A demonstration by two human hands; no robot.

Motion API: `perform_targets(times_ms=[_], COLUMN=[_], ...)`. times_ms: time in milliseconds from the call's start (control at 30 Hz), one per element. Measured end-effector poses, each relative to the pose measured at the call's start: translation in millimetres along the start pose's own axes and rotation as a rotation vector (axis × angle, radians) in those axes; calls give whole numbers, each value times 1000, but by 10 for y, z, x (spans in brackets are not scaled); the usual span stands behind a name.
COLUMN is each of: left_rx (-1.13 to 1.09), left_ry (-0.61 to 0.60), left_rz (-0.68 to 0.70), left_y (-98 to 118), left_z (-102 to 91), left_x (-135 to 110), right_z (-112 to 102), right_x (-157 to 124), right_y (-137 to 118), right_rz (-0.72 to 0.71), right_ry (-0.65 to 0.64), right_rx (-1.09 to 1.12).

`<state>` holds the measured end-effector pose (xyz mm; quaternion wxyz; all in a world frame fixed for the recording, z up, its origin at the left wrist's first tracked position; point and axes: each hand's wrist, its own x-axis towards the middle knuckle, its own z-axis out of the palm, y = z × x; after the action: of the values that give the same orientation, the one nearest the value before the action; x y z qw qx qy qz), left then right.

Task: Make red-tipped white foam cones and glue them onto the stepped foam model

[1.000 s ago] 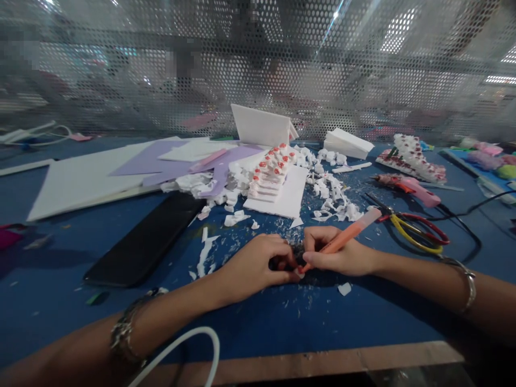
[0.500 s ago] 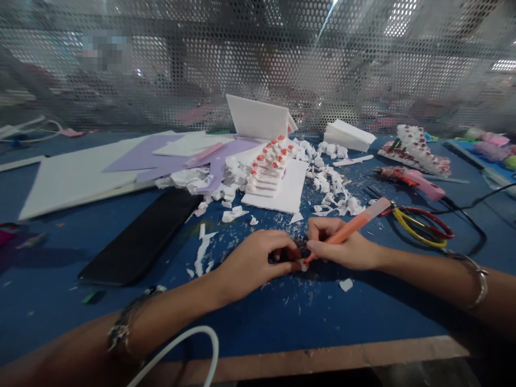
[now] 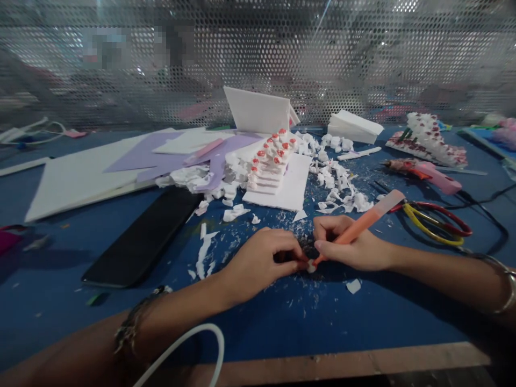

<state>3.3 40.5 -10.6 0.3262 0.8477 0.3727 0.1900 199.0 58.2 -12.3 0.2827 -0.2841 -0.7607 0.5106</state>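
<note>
Between thumb and fingers, my left hand pinches a small white foam piece with some red on it, low over the blue table. My right hand is closed around an orange marker, held like a pen. The marker's tip touches or nearly touches the foam piece. Beyond my hands stands a white foam model with steps and several red-topped bits, on a white foam base. Foam scraps lie around it.
A black phone lies left of my hands. To the right are scissors with red and yellow handles and a pink glue gun with a cord. White and purple sheets spread at the left. A perforated metal screen rises behind.
The view has shifted slightly, so my hands and the things at the right sit further right. Both hands keep their grips on the foam piece and the marker.
</note>
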Motion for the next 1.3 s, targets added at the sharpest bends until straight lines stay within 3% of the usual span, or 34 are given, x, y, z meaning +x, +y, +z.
perform_targets(times_ms=[733,967,1133,1300], left_rx=[-25,-4,32,26], left_ry=[-30,-16,-11,-11], left_rz=[-53,-56,-36,6], left_y=[28,41,21,14], left_z=[-14,-21,-9,-6], left_x=[11,9,7,5], right_z=[-37,-22,-37,-46], right_x=[-10,-19,-17,-27], right_y=[-10,3,10,39], right_rz=[-65,-92,-79,-61], right_ry=[-131,-52,-87,-40], right_rx=[-18,10,-6,5])
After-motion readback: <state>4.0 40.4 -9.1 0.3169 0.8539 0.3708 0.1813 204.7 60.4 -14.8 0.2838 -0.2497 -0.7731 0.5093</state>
